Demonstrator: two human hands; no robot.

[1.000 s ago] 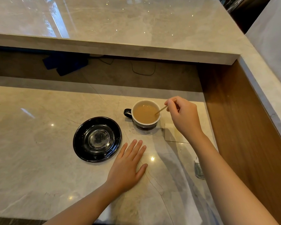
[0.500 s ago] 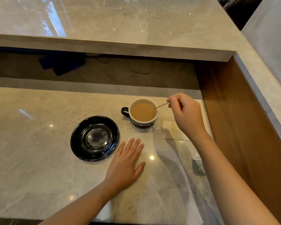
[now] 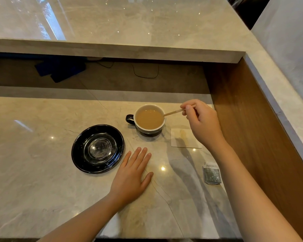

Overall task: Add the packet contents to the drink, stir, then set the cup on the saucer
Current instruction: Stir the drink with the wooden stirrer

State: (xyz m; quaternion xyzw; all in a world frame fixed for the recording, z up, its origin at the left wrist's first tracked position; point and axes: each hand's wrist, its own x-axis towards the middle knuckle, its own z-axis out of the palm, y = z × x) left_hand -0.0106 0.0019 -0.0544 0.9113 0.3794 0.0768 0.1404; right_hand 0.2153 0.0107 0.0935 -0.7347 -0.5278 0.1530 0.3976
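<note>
A dark cup with a white inside (image 3: 149, 119) holds a light brown drink and stands on the marble counter, handle to the left. My right hand (image 3: 202, 123) pinches a thin wooden stir stick (image 3: 173, 112) just right of the cup; the stick's tip sits at the cup's right rim. A black glossy saucer (image 3: 97, 148) lies to the cup's lower left, with nothing on it. My left hand (image 3: 132, 173) rests flat on the counter, fingers spread, beside the saucer. A grey torn packet (image 3: 211, 173) lies near my right forearm.
A white napkin (image 3: 184, 138) lies right of the cup, under my right hand. A wooden side wall (image 3: 248, 130) bounds the counter on the right. A raised marble ledge (image 3: 112, 49) overhangs the back, with dark blue cloth (image 3: 59, 69) and a black cable (image 3: 145, 74) beneath it.
My right hand has drawn the stick rightward, from inside the drink to the cup's right rim. The left hand, cup and saucer have stayed put.
</note>
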